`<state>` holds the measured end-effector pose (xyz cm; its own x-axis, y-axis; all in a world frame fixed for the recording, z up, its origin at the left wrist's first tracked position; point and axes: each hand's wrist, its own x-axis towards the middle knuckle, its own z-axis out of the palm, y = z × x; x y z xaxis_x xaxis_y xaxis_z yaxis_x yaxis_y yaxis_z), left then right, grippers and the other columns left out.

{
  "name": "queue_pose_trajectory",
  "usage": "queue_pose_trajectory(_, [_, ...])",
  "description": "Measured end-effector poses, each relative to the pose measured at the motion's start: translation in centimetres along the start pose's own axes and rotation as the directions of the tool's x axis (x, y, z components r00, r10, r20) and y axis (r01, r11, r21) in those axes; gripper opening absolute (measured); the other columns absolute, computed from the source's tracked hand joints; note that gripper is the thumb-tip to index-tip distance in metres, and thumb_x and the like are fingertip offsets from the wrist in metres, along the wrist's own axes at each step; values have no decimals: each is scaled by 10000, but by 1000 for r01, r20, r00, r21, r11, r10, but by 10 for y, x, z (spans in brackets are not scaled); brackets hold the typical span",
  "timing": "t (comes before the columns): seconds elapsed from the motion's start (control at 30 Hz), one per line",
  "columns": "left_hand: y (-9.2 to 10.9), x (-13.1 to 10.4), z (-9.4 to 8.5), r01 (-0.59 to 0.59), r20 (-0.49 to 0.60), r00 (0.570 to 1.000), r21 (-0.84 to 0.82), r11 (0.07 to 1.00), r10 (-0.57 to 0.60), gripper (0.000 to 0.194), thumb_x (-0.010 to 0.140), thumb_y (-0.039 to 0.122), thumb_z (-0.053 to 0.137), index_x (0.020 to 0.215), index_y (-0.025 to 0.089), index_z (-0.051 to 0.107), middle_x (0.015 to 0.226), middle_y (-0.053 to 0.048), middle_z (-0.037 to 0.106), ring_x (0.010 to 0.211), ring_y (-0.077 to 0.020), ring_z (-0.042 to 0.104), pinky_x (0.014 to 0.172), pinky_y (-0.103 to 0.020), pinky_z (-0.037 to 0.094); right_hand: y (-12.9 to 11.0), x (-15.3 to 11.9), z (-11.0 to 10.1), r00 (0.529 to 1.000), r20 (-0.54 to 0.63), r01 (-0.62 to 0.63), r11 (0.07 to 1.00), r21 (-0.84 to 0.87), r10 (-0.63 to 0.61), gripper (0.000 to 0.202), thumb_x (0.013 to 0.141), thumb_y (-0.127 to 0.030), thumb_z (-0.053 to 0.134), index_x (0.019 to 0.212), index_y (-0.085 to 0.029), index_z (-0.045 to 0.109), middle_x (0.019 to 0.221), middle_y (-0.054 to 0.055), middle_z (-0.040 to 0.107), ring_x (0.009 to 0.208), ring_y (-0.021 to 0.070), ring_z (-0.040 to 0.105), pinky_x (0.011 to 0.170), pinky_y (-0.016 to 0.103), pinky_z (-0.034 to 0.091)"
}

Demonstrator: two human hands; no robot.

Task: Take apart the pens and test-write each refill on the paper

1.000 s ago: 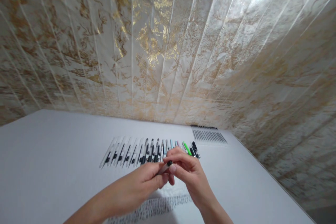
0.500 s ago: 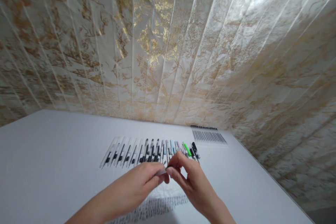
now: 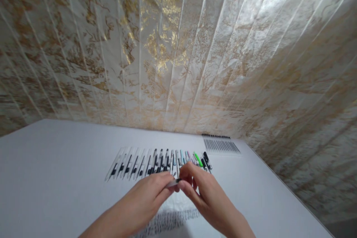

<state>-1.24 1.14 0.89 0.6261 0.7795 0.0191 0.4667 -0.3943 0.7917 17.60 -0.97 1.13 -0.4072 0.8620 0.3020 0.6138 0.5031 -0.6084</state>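
Between my two hands is a small translucent, pen-like piece [image 3: 172, 183] with a dark end. My left hand [image 3: 156, 191] is closed around its pale part. At the dark end, the thumb and forefinger of my right hand [image 3: 199, 187] are pinched together. Just beyond my hands lies a row of pens and pen parts [image 3: 141, 163]: clear barrels with black pieces on the left, white and pastel pens in the middle. A bright green pen [image 3: 198, 159] and black pens [image 3: 206, 159] are at the right end.
On the white table [image 3: 55, 178], a group of thin dark refills [image 3: 221, 145] lies at the back right. A sheet with dark handwriting [image 3: 170, 221] is under my forearms. A gold-patterned curtain [image 3: 167, 55] hangs behind the table.
My left hand has shifted slightly right, and more of the piece's dark end shows between my hands. The row of pens looks the same.
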Motion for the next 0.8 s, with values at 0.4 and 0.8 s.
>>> queue_pose_trajectory(0.4, [-5,0,7,-14,-14,1000,79,997,15,232,947,253,408,899,218,632,886,-14,643,815,-174,592,741,-261,420,5,3,26,988,-53,-139,987,81,144,509,980,-456,297,541,-204,346,477,-51,343,433,90,363,467,219,253])
queue_pose_trajectory(0.8, [-4,0,5,41,-62,998,189,981,-30,242,949,274,384,875,222,609,911,-26,657,836,-199,619,731,-286,421,4,0,0,998,10,-61,998,11,60,354,1000,-398,367,738,-213,517,688,-22,548,622,132,479,585,212,340])
